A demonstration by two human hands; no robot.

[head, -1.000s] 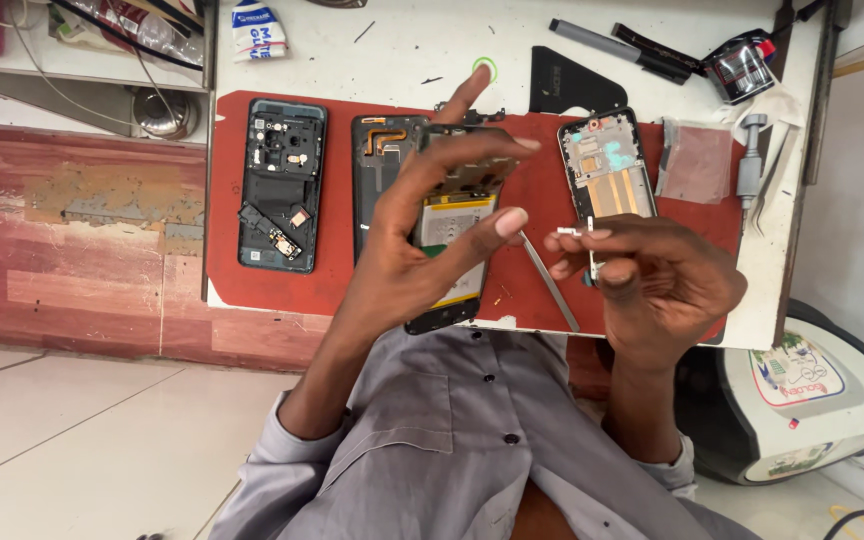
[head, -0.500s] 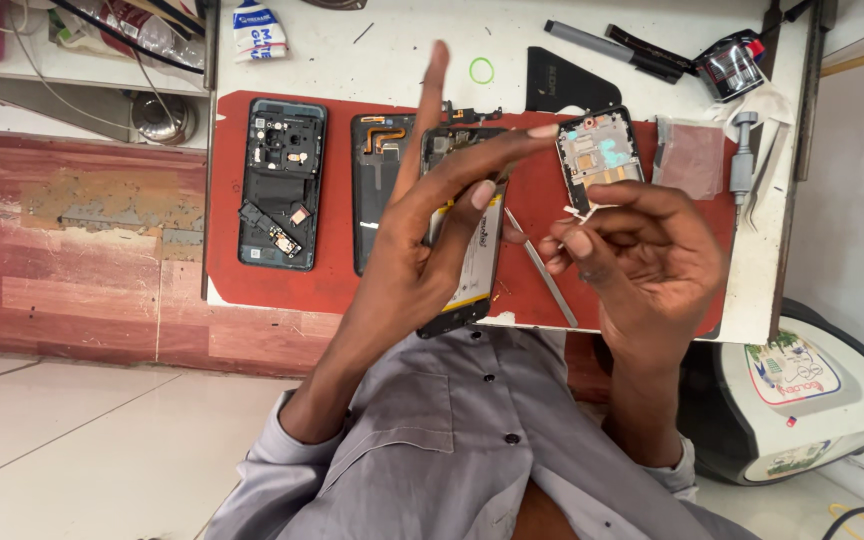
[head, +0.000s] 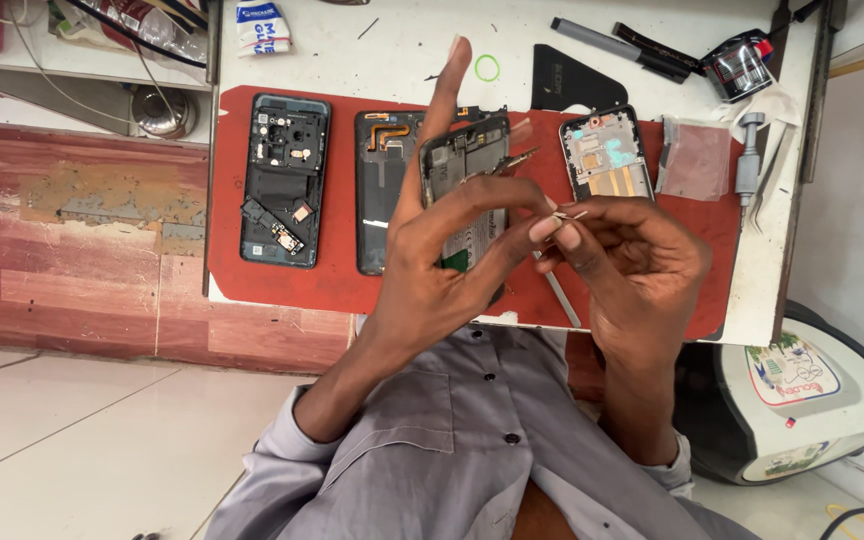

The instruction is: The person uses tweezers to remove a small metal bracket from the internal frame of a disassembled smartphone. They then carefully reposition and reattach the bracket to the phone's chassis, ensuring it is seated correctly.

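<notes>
A white worktop (head: 402, 40) fills the upper part of the frame, with a red mat (head: 332, 285) laid across it. Mid-frame, the left hand (head: 442, 270) grips an opened phone (head: 467, 190) lifted above the mat, index finger pointing straight up. The right hand (head: 632, 265) pinches a small thin metal part (head: 570, 214) (too small to identify) just beside the phone's right edge. Three more opened phones lie on the mat: one left (head: 284, 178), one behind the held phone (head: 382, 190), one right (head: 607, 152). Tweezers (head: 774, 165) rest at the right edge.
</notes>
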